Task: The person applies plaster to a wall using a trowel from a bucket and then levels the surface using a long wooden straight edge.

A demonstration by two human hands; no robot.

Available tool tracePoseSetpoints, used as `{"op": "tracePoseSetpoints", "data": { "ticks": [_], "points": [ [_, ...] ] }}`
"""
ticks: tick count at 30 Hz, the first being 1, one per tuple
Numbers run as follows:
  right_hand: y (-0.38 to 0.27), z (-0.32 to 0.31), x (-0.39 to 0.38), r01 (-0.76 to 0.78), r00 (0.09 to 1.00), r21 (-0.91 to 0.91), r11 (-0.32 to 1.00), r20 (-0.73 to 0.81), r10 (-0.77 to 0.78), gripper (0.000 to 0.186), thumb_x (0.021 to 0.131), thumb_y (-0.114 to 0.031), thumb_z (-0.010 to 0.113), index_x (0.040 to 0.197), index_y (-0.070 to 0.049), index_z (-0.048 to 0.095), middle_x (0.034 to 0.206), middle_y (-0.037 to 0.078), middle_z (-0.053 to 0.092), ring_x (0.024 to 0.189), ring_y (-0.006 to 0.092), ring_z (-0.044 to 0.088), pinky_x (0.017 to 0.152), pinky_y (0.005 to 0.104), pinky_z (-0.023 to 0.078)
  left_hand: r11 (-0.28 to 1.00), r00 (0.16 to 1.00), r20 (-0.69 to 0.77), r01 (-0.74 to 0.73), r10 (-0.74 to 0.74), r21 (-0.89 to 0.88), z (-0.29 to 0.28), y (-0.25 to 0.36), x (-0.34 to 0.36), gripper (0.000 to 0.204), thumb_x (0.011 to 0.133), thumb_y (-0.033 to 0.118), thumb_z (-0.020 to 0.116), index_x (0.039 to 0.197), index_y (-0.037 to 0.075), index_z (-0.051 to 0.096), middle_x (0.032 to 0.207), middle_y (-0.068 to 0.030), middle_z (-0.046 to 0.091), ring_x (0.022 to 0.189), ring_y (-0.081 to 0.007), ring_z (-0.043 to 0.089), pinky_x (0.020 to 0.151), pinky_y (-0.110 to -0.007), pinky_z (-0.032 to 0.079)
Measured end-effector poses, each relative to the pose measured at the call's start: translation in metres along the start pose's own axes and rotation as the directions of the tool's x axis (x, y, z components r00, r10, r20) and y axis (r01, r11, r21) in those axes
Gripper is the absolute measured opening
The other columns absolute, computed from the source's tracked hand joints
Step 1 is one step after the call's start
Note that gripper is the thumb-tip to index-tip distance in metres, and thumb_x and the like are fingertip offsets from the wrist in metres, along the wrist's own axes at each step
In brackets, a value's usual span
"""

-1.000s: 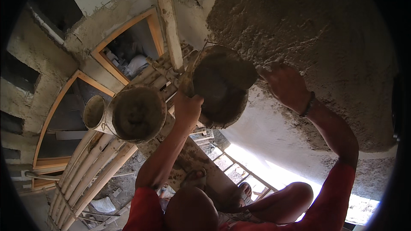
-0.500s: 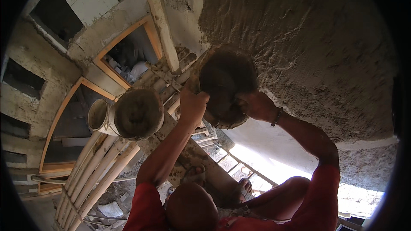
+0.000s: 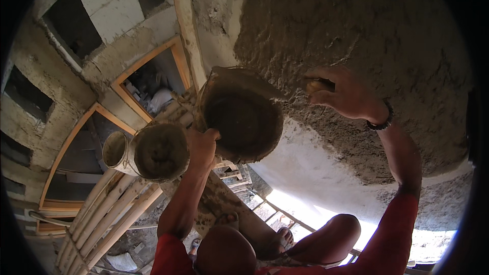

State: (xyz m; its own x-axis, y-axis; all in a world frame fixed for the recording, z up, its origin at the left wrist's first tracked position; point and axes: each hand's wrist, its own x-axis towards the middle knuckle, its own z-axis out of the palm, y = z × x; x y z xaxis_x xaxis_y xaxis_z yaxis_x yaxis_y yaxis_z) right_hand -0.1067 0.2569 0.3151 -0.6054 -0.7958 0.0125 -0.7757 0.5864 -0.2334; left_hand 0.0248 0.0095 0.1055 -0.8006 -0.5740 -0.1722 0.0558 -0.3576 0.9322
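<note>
Round mortar pan (image 3: 242,117): mud-caked, dark hollow facing camera, tilted, centre frame beside plastered wall. Small tan lump (image 3: 317,85): right, pressed against rough wet plaster.

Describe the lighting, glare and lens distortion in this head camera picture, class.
Head view: a blown-out white glare patch sits low centre; the rough plastered wall is evenly lit; the inside of the mortar pan in the left hand lies in shadow; the wooden frame bends toward the rim; black corners ring the fisheye circle; the right hand looks sharp.
</note>
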Motion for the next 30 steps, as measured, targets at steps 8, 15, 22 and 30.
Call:
{"op": "tracePoseSetpoints", "data": {
  "ticks": [8,15,22,30],
  "points": [
    [0.109,-0.08,0.022,-0.266,0.766,-0.272,0.925,-0.642,0.031,0.038,0.09,-0.031,0.059,0.114,-0.001,0.06,0.091,0.01,0.067,0.071,0.0148,0.064,0.066,0.03,0.051,0.997,0.999,-0.007,0.035,-0.034,0.066,-0.002,0.002,-0.003,0.05,0.064,-0.01,0.051,0.114,-0.007,0.049,0.095,-0.0091,0.057,0.079,-0.014,0.054,0.067,-0.027,0.046],
    [0.058,-0.016,-0.047,-0.336,0.937,0.122,0.934,-0.061,0.345,0.039,0.081,-0.032,0.065,0.108,-0.004,0.064,0.092,0.014,0.068,0.093,0.0283,0.064,0.082,0.0407,0.052,0.947,0.985,0.073,0.125,-0.153,0.295,-0.012,-0.035,0.017,0.041,0.065,0.001,0.062,0.105,-0.004,0.058,0.091,-0.0085,0.06,0.081,-0.0197,0.056,0.073,-0.032,0.047],
    [0.047,0.141,-0.144,-0.21,0.968,-0.08,0.974,0.121,0.218,0.028,0.078,-0.022,0.059,0.09,0.0,0.071,0.094,0.018,0.069,0.091,0.033,0.066,0.083,0.0418,0.053,0.764,0.954,0.161,0.095,-0.253,0.638,0.066,-0.024,-0.037,0.037,0.068,0.015,0.066,0.098,-0.006,0.059,0.095,-0.0102,0.057,0.086,-0.0239,0.053,0.077,-0.038,0.046],
    [0.051,0.151,-0.216,-0.179,0.983,-0.042,0.983,0.035,0.181,0.029,0.08,-0.024,0.06,0.096,-0.003,0.07,0.096,0.021,0.068,0.088,0.0315,0.068,0.078,0.0416,0.056,0.648,0.792,0.441,-0.076,-0.423,0.758,0.078,-0.055,-0.022,0.028,0.077,0.02,0.066,0.097,0.001,0.064,0.096,-0.0128,0.062,0.086,-0.0254,0.058,0.078,-0.038,0.049]
  ]
}}
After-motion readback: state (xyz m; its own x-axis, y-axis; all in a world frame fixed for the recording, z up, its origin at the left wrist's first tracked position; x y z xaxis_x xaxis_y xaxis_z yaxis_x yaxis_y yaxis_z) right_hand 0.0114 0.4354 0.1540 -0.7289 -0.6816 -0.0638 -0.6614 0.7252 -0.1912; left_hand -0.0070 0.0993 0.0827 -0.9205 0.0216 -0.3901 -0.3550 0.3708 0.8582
